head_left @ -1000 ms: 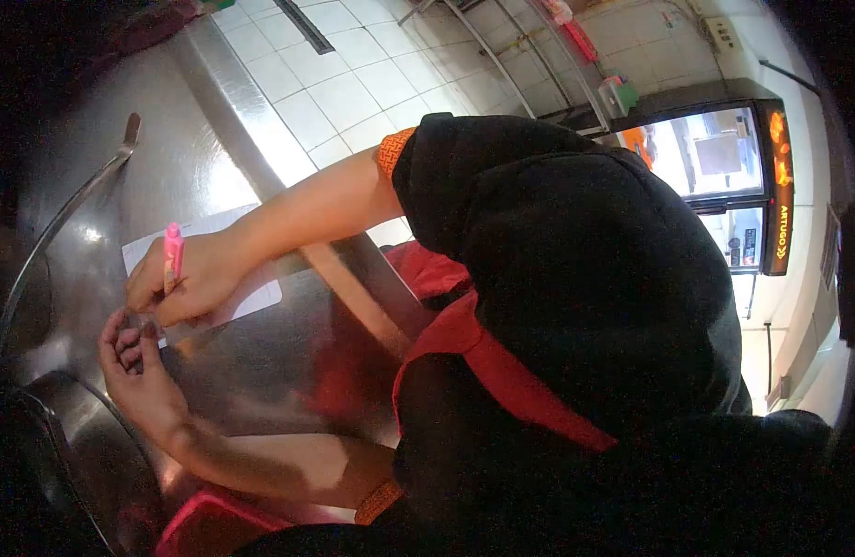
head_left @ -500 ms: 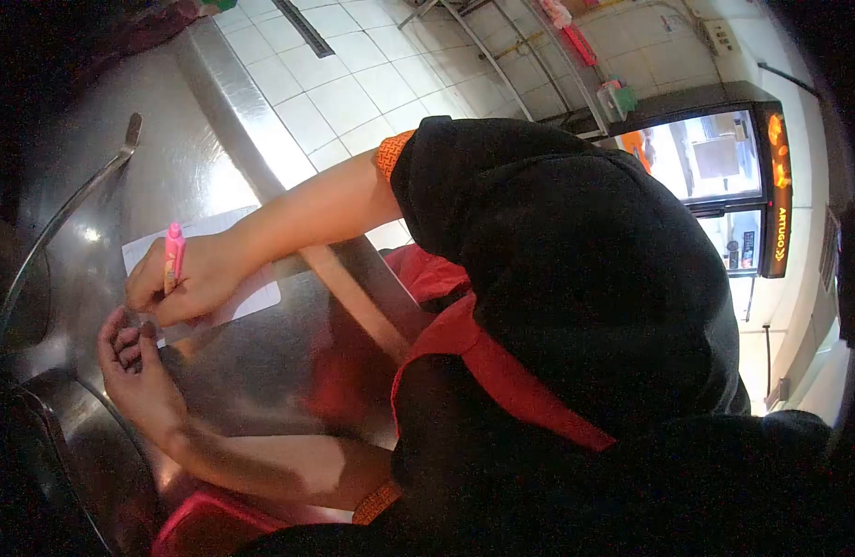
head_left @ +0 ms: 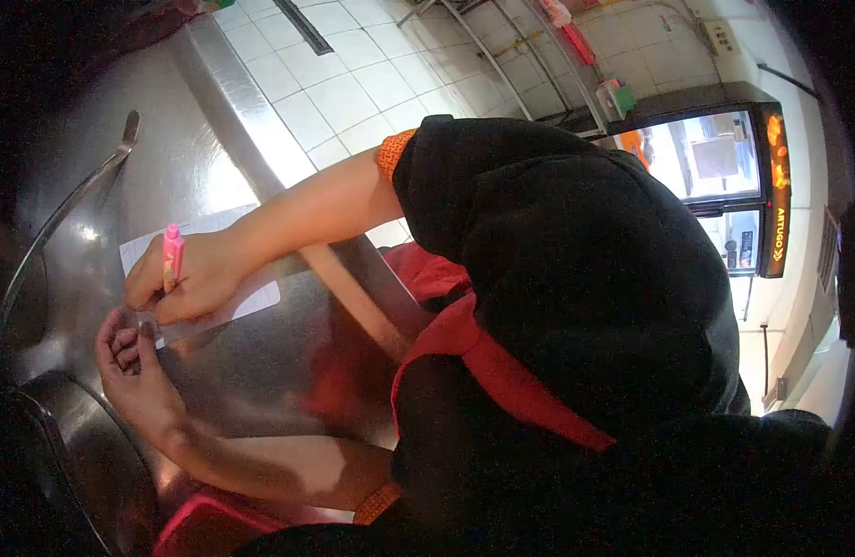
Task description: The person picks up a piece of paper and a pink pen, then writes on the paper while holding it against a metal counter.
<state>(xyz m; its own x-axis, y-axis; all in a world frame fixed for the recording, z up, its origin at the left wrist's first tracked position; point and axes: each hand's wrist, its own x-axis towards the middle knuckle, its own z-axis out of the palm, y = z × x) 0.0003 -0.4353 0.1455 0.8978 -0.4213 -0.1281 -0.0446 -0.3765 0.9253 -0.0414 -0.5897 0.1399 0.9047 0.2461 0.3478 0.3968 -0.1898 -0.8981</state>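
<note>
My right hand is closed around a pink pen, which stands upright out of the fist; its writing tip is hidden. The hand rests on white sheets of paper with faint printed lines. Just below it in the picture, my left hand has its fingers curled in, with the thumb close to the paper's corner. Its fingertips almost meet my right hand, and whatever may be between them is too small to make out. Under the paper lies a shiny steel counter.
A curved metal rod runs along the counter's far side. Dark rounded metal sits beside my left forearm, with a red-pink object near it. A tiled floor, a metal rack and a lit display fridge lie beyond my right arm.
Both hands and the pen have barely shifted; the pen's top tilts very slightly left. The paper stays in place.
</note>
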